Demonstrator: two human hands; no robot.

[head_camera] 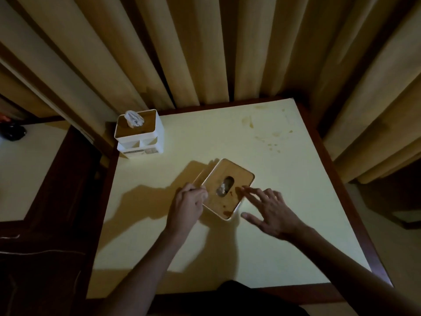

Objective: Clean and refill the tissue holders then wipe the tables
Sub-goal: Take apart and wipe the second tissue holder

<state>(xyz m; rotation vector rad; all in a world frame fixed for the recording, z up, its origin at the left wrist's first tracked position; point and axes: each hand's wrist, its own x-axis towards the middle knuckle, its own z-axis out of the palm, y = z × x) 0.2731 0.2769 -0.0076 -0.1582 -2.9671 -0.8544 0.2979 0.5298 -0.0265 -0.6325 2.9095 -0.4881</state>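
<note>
A white tissue holder (237, 179) with a wooden lid stands in the middle of the pale yellow table (227, 252). Brown stains mark the lid, and a little tissue shows in its oval slot. My left hand (186, 206) grips the holder's left edge, fingers curled on it. My right hand (271, 208) hovers at the holder's right side with fingers spread, fingertips at the lid's edge. A second white holder (145, 142), with tissue (134, 118) sticking out of its wooden top, stands at the table's far left corner.
Brown spill marks (248, 122) dot the far right part of the table. Beige curtains (182, 53) hang behind and to the right. A dark wooden rim edges the table. Another pale table (25, 174) lies to the left with a dark object (12, 133) on it.
</note>
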